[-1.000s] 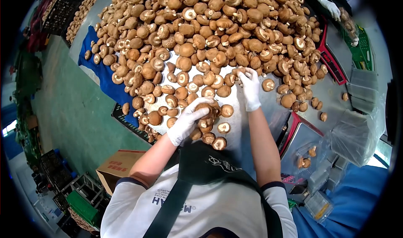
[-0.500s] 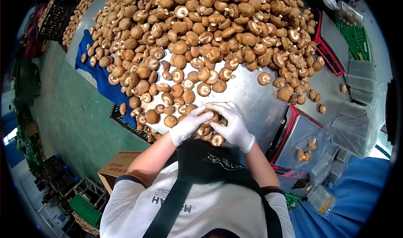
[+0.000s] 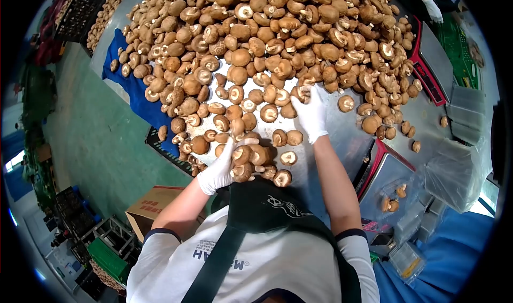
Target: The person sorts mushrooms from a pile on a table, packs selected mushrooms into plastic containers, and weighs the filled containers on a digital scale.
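My left hand (image 3: 218, 170), in a white glove, is closed around a cluster of brown shiitake mushrooms (image 3: 251, 158) just above my dark apron. More mushrooms (image 3: 282, 178) lie on the metal table against the apron, beside that cluster. My right hand (image 3: 311, 113), also gloved, reaches forward to the near edge of the large mushroom pile (image 3: 315, 36). Its fingertips are closed on a shiitake mushroom (image 3: 303, 93), partly hidden by the fingers. Loose mushrooms (image 3: 269, 113) lie between my two hands, some cap up, others with stems showing.
A red-edged scale (image 3: 387, 177) at right bears a plastic tray with a few mushrooms. Another scale (image 3: 433, 62) stands farther back, near a co-worker's gloved hand (image 3: 433, 10). Stacked clear trays (image 3: 454, 164) are at right. A blue cloth (image 3: 128, 89) covers the table's left edge, above a black crate (image 3: 168, 150).
My hands were together around mushrooms by the apron. My right hand has moved forward to the pile, while my left stays with the cluster. The co-worker's hand no longer holds the clear tray.
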A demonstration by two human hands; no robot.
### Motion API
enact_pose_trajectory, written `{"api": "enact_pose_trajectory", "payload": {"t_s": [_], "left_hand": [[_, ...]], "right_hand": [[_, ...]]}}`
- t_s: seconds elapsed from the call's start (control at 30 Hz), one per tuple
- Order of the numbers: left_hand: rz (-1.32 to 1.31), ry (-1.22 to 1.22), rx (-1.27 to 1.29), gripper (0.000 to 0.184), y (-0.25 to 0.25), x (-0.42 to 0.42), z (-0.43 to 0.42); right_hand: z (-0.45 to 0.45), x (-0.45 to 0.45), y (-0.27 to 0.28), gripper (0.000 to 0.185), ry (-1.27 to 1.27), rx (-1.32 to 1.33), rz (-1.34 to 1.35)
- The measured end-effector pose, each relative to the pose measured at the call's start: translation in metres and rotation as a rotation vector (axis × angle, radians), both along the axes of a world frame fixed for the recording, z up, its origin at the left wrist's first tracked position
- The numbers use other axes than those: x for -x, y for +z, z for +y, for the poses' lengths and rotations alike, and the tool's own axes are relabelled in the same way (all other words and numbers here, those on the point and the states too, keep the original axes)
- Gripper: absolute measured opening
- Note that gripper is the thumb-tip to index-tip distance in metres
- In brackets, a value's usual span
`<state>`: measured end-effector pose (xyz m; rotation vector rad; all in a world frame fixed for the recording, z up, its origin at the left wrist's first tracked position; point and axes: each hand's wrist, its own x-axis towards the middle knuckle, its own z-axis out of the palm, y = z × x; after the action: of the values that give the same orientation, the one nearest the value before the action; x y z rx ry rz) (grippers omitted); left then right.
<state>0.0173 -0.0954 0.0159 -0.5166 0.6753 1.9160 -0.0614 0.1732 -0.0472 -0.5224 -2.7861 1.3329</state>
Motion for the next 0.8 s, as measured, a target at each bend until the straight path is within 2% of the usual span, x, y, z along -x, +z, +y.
{"api": "enact_pose_trajectory", "payload": {"t_s": [0.03,0.07,0.1,0.13,0.2,0.27,0.33,0.37,0.47,0.5,0.53,0.57,0.6,0.63,0.7,0.8], "left_hand": [[0.04,-0.032,0.015,0.07,-0.002,-0.003,-0.002],[0.081,-0.062,0.028,0.065,-0.004,-0.005,-0.001],[0.122,-0.091,0.041,0.06,-0.005,-0.007,0.0],[0.065,-0.016,0.002,0.048,0.014,-0.001,0.012],[0.019,0.007,-0.002,0.048,0.03,0.01,0.025],[0.11,-0.029,0.08,0.048,0.019,0.009,0.024],[0.294,-0.094,0.111,0.047,0.024,0.013,0.023],[0.269,-0.114,0.109,0.052,0.029,0.015,0.022],[0.201,-0.246,0.071,0.06,0.022,0.009,0.007],[0.256,-0.298,0.002,0.062,0.004,0.002,0.003],[0.314,-0.354,-0.012,0.054,0.014,0.0,0.005],[0.384,-0.378,-0.041,0.048,0.01,-0.007,0.007],[0.455,-0.401,-0.07,0.042,0.005,-0.012,0.01],[0.528,-0.458,-0.102,0.044,0.015,-0.009,0.017],[0.504,-0.43,-0.146,0.042,0.01,-0.018,0.022],[0.465,-0.351,-0.147,0.041,0.01,-0.013,0.02]], "right_hand": [[-0.003,-0.002,0.003,0.038,-0.086,0.263,-0.012],[-0.006,-0.007,0.006,0.033,-0.139,0.445,0.088],[-0.004,-0.019,0.013,0.034,-0.115,0.489,0.016],[-0.012,-0.032,0.041,0.036,-0.015,0.481,-0.003],[-0.028,-0.057,0.084,0.041,0.262,0.417,0.026],[-0.045,-0.076,0.103,0.049,0.575,0.142,0.314],[-0.05,-0.079,0.114,0.055,0.696,0.228,0.21],[-0.046,-0.072,0.118,0.055,0.784,0.252,0.156],[-0.042,-0.056,0.124,0.056,0.813,0.431,0.184],[-0.038,-0.049,0.124,0.055,0.699,0.624,-0.037],[-0.032,-0.04,0.111,0.051,0.581,0.553,-0.051],[-0.031,-0.032,0.092,0.044,0.374,0.339,-0.081],[-0.028,-0.019,0.066,0.039,0.322,0.018,0.243],[-0.025,-0.007,0.049,0.039,0.314,-0.256,0.225],[-0.013,0.002,0.009,0.038,0.382,-0.062,0.144],[-0.005,-0.011,0.015,0.037,0.401,0.069,0.314]]}}
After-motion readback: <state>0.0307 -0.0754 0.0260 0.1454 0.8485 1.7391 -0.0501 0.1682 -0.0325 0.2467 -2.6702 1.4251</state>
